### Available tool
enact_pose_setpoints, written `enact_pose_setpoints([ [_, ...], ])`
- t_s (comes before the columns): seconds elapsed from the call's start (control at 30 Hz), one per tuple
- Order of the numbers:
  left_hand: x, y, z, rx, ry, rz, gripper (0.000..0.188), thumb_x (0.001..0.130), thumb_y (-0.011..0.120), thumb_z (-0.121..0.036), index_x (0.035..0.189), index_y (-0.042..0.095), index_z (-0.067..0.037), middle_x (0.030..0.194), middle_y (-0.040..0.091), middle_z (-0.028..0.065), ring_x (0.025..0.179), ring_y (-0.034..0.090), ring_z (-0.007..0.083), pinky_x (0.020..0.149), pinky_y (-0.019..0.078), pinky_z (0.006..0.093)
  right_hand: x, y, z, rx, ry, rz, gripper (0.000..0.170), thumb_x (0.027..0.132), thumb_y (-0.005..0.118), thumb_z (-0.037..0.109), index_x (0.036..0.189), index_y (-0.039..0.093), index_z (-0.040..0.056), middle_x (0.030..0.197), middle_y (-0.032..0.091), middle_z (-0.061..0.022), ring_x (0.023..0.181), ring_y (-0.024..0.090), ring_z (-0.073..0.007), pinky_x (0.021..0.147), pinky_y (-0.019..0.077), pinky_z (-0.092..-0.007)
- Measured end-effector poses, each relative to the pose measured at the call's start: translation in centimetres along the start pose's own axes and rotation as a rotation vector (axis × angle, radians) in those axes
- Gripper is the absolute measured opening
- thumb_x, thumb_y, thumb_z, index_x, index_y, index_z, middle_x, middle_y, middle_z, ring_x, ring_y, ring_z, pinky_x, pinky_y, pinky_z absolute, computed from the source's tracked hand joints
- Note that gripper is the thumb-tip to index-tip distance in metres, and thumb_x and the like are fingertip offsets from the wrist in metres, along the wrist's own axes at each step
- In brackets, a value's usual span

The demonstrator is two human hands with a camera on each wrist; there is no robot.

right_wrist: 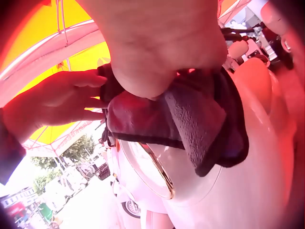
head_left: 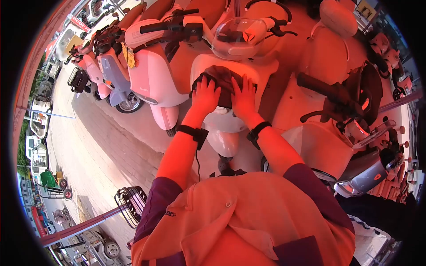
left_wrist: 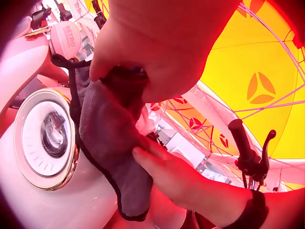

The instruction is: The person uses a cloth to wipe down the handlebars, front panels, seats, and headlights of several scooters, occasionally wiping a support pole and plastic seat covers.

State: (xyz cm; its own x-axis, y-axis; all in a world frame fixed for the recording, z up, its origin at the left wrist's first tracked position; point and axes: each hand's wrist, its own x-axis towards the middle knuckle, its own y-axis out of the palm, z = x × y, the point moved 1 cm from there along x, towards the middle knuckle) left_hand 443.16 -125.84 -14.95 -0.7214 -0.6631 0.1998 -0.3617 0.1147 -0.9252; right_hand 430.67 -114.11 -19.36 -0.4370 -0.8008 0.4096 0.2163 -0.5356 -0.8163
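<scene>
A dark grey cloth with a black bound edge lies bunched over the front of a pale scooter, just above its round headlight. My left hand holds the cloth's left part, and a fold of fabric runs up between thumb and fingers in the left wrist view. On the other side, my right hand grips the cloth, its thumb against the fabric. A loose corner hangs below my right palm in the right wrist view. Some fingertips are hidden by the folds.
A pink scooter stands close on the left, with more scooters beyond it. To the right is another scooter with a black handlebar grip. A yellow canopy spreads overhead. Paved ground extends to the left.
</scene>
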Motion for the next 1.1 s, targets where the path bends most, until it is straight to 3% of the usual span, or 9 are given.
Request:
enact_pose_setpoints([
  [0.1,0.6,0.9,0.8,0.104,0.004,-0.036,0.057,0.097,0.045,-0.048,0.128,0.048,0.000,0.147,0.035,0.0281,0.133,0.037,0.0479,0.106,0.0274,0.0647,0.5,0.5,1.0,-0.087,0.103,0.030,0.064,0.090,0.059,0.025,0.149,0.035,0.0237,0.155,0.017,-0.0250,0.140,0.020,-0.0497,0.111,0.0241,-0.0608],
  [0.33,5.0,2.3,-0.8,0.210,0.007,-0.160,0.059,0.095,0.049,-0.043,0.126,0.047,0.008,0.140,0.036,0.0366,0.127,0.038,0.0530,0.104,0.0309,0.0627,3.5,-2.7,0.6,-0.203,0.004,-0.034,0.058,0.088,0.064,0.025,0.142,0.045,0.0321,0.151,0.026,-0.0185,0.139,0.026,-0.0430,0.110,0.0278,-0.0572],
  [0.4,3.1,2.6,-2.9,0.230,0.206,-0.232,0.059,0.092,0.054,-0.041,0.126,0.048,0.007,0.137,0.038,0.0377,0.124,0.039,0.0548,0.105,0.0278,0.0635,2.7,-3.1,-1.5,-0.214,0.179,-0.113,0.056,0.086,0.066,0.022,0.138,0.049,0.0329,0.147,0.032,-0.0149,0.134,0.032,-0.0383,0.107,0.0319,-0.0556],
  [0.47,1.2,2.9,-5.7,0.260,0.369,-0.098,0.057,0.088,0.060,-0.040,0.125,0.051,0.003,0.139,0.037,0.0337,0.127,0.036,0.0527,0.107,0.0243,0.0633,1.2,-2.9,-3.4,-0.183,0.382,-0.103,0.055,0.085,0.065,0.017,0.137,0.051,0.0296,0.145,0.034,-0.0154,0.130,0.037,-0.0378,0.105,0.0351,-0.0533],
  [0.57,0.6,3.5,-7.9,0.238,0.400,-0.049,0.054,0.087,0.061,-0.036,0.123,0.052,0.004,0.138,0.039,0.0324,0.127,0.036,0.0517,0.109,0.0238,0.0626,0.0,-1.6,-4.6,0.108,0.513,-0.099,0.056,0.082,0.062,0.009,0.136,0.053,0.0223,0.141,0.038,-0.0168,0.124,0.042,-0.0378,0.101,0.0399,-0.0480],
  [0.77,1.1,1.0,-1.2,0.220,0.050,-0.060,0.055,0.090,0.059,-0.033,0.123,0.047,0.010,0.131,0.042,0.0396,0.120,0.043,0.0551,0.105,0.0339,0.0567,5.2,-0.6,1.4,0.127,-0.073,-0.192,0.050,0.077,0.063,0.013,0.127,0.060,0.0146,0.129,0.053,-0.0131,0.122,0.046,-0.0339,0.102,0.0392,-0.0448],
  [0.87,2.5,-0.5,5.0,-0.326,-0.294,0.124,0.044,0.094,0.052,-0.029,0.116,0.046,0.009,0.123,0.049,0.0372,0.110,0.049,0.0536,0.093,0.0415,0.0522,8.4,1.5,4.4,0.222,-0.289,-0.129,0.046,0.079,0.062,0.015,0.125,0.061,0.0155,0.127,0.057,-0.0097,0.125,0.048,-0.0298,0.104,0.0365,-0.0444],
  [0.97,2.6,2.4,10.6,-0.650,-0.535,0.078,0.034,0.095,0.049,-0.026,0.106,0.046,0.006,0.116,0.053,0.0343,0.103,0.050,0.0536,0.088,0.0412,0.0538,9.4,2.9,5.0,0.242,-0.374,-0.077,0.045,0.080,0.061,0.016,0.126,0.061,0.0152,0.126,0.059,-0.0080,0.124,0.049,-0.0271,0.105,0.0357,-0.0437],
  [1.1,2.2,-0.7,3.5,-0.150,-0.224,0.124,0.041,0.090,0.054,-0.024,0.116,0.046,0.007,0.119,0.051,0.0330,0.105,0.050,0.0531,0.091,0.0406,0.0563,7.6,2.3,3.5,0.288,-0.338,-0.112,0.050,0.079,0.064,0.018,0.128,0.059,0.0167,0.130,0.057,-0.0057,0.124,0.049,-0.0248,0.102,0.0370,-0.0419],
])
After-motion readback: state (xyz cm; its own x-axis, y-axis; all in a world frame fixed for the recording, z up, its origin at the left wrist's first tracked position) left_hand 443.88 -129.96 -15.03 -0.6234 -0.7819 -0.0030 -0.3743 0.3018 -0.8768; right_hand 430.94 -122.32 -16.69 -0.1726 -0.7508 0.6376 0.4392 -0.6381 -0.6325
